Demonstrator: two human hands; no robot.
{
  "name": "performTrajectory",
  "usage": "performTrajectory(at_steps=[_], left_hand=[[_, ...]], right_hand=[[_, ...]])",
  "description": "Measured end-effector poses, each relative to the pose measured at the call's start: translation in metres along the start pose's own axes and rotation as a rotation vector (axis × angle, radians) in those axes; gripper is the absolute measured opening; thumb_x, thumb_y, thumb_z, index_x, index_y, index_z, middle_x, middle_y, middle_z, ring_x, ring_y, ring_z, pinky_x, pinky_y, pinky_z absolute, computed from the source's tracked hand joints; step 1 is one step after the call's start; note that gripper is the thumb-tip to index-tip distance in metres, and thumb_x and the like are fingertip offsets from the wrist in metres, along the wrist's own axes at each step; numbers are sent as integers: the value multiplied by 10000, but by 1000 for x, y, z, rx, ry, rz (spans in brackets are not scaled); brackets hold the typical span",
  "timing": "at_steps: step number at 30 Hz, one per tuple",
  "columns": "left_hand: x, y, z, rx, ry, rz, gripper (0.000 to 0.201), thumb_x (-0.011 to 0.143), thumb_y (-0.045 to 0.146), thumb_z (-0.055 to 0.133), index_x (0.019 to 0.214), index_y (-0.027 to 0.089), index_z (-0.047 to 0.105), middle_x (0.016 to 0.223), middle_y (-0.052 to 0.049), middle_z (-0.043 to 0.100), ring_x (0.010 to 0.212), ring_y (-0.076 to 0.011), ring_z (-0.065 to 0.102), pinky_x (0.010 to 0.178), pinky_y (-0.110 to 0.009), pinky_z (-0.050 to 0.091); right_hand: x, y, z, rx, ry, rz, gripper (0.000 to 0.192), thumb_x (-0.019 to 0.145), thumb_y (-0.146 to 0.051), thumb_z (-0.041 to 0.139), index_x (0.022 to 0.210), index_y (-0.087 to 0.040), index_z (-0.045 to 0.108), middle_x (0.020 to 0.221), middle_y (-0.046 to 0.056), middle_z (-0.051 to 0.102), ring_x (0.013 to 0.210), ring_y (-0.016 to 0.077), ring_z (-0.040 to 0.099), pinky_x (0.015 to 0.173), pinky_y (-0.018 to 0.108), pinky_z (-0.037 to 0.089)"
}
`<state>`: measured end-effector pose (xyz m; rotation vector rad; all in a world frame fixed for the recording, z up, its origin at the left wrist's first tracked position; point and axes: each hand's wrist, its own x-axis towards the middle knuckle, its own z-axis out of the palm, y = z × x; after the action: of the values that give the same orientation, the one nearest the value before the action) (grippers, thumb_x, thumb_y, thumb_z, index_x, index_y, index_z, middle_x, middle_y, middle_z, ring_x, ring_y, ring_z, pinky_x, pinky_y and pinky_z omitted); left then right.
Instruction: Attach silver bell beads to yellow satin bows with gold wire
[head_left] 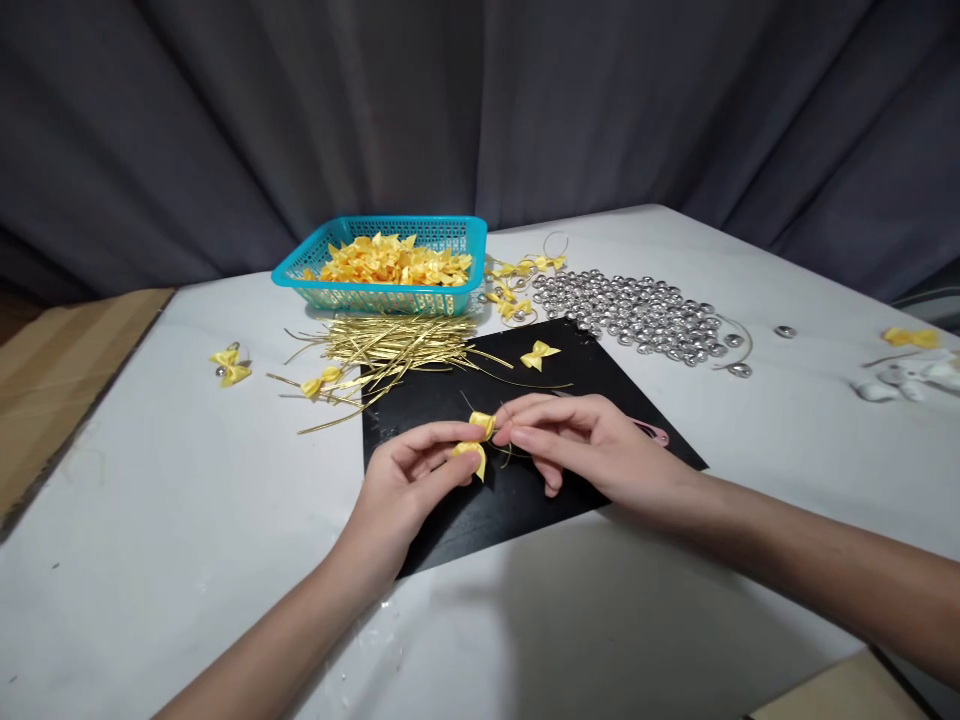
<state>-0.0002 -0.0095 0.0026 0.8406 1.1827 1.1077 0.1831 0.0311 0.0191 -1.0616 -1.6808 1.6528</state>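
Pinching a small yellow bow [477, 443] between the fingers [450, 436] of my left hand [401, 490], I press my right hand's [592, 450] thumb and forefinger together on a thin gold wire at its knot, just above the black mat [517, 500]. On the mat's far side lies another bow [538, 354]. Beyond its far left corner lies a heap of gold wire ties [382, 350], then a teal basket [360, 290] of bows. Silver bells [637, 312] spread beyond its far right corner on the white bench [150, 520].
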Motion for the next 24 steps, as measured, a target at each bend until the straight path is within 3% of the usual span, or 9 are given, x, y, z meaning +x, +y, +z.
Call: performTrajectory(at_steps=[2, 3, 5, 7, 9, 13, 19, 24], left_hand=[[0, -1, -2, 7, -20, -11, 150, 663, 214, 764, 813, 218, 749, 718, 12, 703, 627, -75, 566, 621, -158, 457], [0, -2, -2, 11, -25, -11, 155, 670, 218, 761, 825, 223, 749, 715, 14, 702, 625, -71, 563, 617, -154, 454], [0, -2, -3, 22, -38, -8, 161, 678, 220, 757, 838, 228, 748, 743, 10, 707, 634, -72, 564, 614, -152, 453], [0, -3, -4, 32, -54, 4, 159, 679, 219, 755, 838, 224, 748, 790, -1, 715, 647, -80, 570, 603, -160, 454], [-1, -3, -4, 34, -68, 25, 149, 675, 217, 755, 824, 219, 749, 853, -15, 720, 666, -93, 581, 591, -170, 457], [0, -2, -4, 13, -92, 55, 123, 671, 193, 755, 791, 218, 751, 953, -22, 707, 676, -91, 587, 568, -162, 457], [0, 0, -3, -41, -101, 45, 135, 671, 158, 750, 779, 239, 760, 937, 6, 682, 652, -52, 562, 551, -110, 447], [-2, 4, -3, -50, -86, 3, 86, 704, 206, 719, 776, 216, 766, 920, -6, 672, 647, -51, 541, 524, -97, 436]], right_hand=[[1, 3, 0, 62, 16, -18, 256, 809, -364, 615, 864, -128, 697, 1167, 92, 600, 469, -4, 446, 504, 196, 458], [1, 5, 0, 87, 16, -14, 257, 805, -368, 622, 870, -132, 700, 1119, 86, 623, 469, -1, 442, 506, 198, 464], [2, 9, -1, 119, 10, 0, 269, 798, -381, 633, 896, -142, 705, 818, 37, 666, 471, 24, 447, 509, 199, 464], [2, 12, -1, 134, -4, 10, 271, 793, -385, 643, 901, -146, 711, 523, -24, 544, 485, 59, 463, 508, 202, 461], [2, 13, 0, 165, -14, 29, 268, 786, -383, 651, 887, -144, 717, 423, -48, 435, 482, 76, 454, 483, 201, 456], [1, 8, 1, 266, -36, 107, 257, 764, -371, 671, 867, -140, 720, 426, -48, 419, 465, 66, 395, 429, 178, 438], [0, 4, 1, 362, -76, 157, 196, 764, -308, 672, 798, -119, 709, 467, -65, 395, 400, 11, 294, 383, 138, 362], [1, 6, 1, 399, -51, 148, 177, 777, -291, 666, 845, -135, 711, 428, -63, 389, 435, 39, 341, 413, 141, 405]])
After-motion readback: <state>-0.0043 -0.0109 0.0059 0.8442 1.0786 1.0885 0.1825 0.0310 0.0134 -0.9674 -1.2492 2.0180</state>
